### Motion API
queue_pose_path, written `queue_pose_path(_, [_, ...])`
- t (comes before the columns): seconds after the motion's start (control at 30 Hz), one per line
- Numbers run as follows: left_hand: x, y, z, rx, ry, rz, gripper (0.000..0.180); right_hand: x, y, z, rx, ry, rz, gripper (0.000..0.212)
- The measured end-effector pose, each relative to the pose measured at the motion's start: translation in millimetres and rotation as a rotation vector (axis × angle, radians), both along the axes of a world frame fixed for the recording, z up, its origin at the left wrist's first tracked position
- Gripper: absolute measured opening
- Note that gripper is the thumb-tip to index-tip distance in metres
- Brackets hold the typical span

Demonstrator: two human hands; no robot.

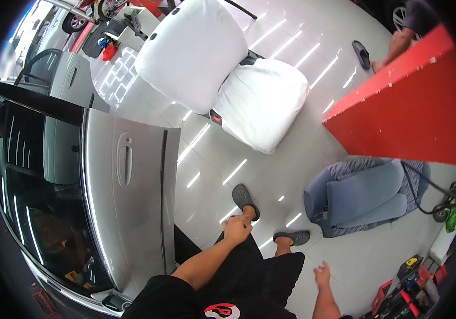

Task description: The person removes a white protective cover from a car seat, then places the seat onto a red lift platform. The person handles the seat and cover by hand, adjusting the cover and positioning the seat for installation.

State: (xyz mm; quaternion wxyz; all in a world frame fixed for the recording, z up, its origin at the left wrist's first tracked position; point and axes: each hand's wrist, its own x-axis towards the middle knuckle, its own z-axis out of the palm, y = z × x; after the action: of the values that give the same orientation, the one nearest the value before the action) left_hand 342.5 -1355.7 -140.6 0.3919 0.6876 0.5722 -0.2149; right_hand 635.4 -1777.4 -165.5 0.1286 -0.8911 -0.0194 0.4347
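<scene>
My left hand (237, 229) hangs over my left shin, just above a grey clog (245, 198). Its fingers are curled in, and whether anything lies inside them is hidden. Out to the right, my right hand (322, 273) is held low over the tiled floor with its fingers apart and nothing in it. Left of me stands an open silver car door (137, 212) with a dark window. Ahead, a car seat (265, 101) in white covers rests on the floor, its backrest (196, 53) leaning to the left. Neither hand touches the door or the seat.
A blue-grey fabric seat (366, 194) lies on the floor at the right, beneath the edge of a red panel (403, 106). Tools and boxes (408, 282) crowd the lower right. Another person's arm (398, 48) shows at the upper right, near a loose clog (361, 54).
</scene>
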Motion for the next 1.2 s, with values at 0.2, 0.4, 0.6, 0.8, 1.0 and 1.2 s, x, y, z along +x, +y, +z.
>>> queue_pose_path(0.2, [-39, 132, 2, 0.253, -0.058, 0.203, 0.053, -70, 69, 54, -0.098, 0.084, 0.131, 0.070])
queue_pose_path(0.4, [-33, 303, 44, 0.598, -0.229, 0.280, 0.049, -70, 147, 95, -0.030, 0.179, 0.081, 0.069])
queue_pose_path(0.6, [-18, 444, 121, 0.837, -0.228, 0.343, 0.053, -19, 235, 78, 0.119, 0.229, 0.137, 0.065])
queue_pose_path(0.8, [-34, 526, 146, 0.906, -0.082, 0.460, 0.060, 26, 350, 88, 0.341, 0.205, -0.076, 0.071])
queue_pose_path(1.0, [-65, 611, 142, 0.976, 0.049, 0.523, 0.083, 79, 493, 168, 0.734, -0.216, -0.106, 0.083])
queue_pose_path(1.2, [-77, 709, 126, 0.831, -0.009, 0.407, 0.112, 93, 597, 232, 0.822, -0.440, -0.097, 0.089])
